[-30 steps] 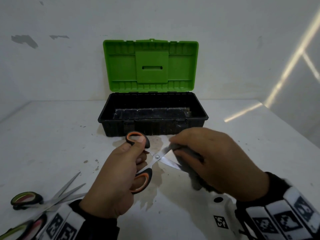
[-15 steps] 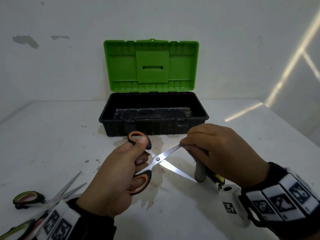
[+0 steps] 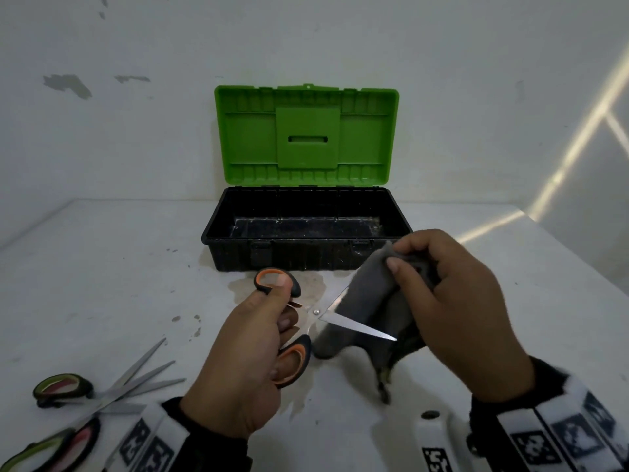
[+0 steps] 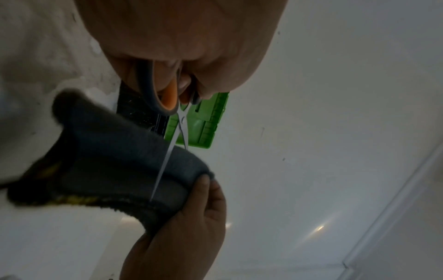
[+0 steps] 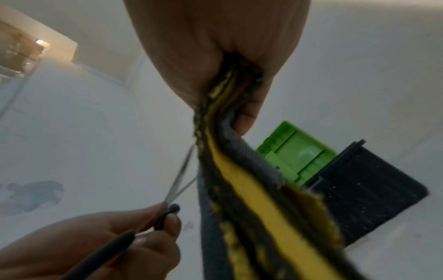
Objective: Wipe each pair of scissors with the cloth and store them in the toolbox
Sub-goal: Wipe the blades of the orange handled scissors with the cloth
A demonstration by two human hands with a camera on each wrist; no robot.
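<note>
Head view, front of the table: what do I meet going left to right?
Green-handled scissors → left hand gripping the orange-handled scissors → grey cloth over one blade → right hand pinching the cloth.

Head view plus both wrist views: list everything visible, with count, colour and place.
toolbox: one, black base, green lid raised, far middle of table, nothing visible inside.
orange-handled scissors: one, blades spread, held above table centre.
cloth: one, grey with yellow edging, over the upper blade.
green-handled scissors: at least two, crossed, table's near left.
table: one, white, stained.
left hand: grips the orange handles.
right hand: pinches the cloth.
</note>
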